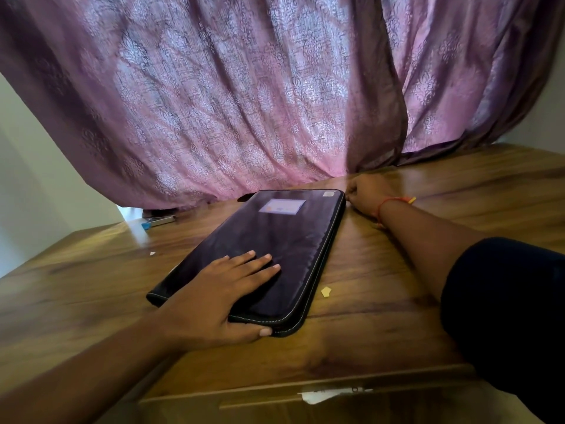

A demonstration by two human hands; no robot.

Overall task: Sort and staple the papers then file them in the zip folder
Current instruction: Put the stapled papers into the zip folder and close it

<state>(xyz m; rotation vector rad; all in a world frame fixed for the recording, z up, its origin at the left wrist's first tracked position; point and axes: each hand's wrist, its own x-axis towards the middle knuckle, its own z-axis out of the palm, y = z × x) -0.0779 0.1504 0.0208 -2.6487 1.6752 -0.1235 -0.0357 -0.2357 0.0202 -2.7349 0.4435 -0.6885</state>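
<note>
One black zip folder (260, 255), closed, flat, label near top.

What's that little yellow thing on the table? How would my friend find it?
Start at the wooden table and find the big black zip folder lying flat in the middle. Look just off the folder's right edge, near its closest corner. There lies the yellow scrap, a tiny torn bit alone on bare wood, yellower than the pale scrap far to the folder's left.
</note>
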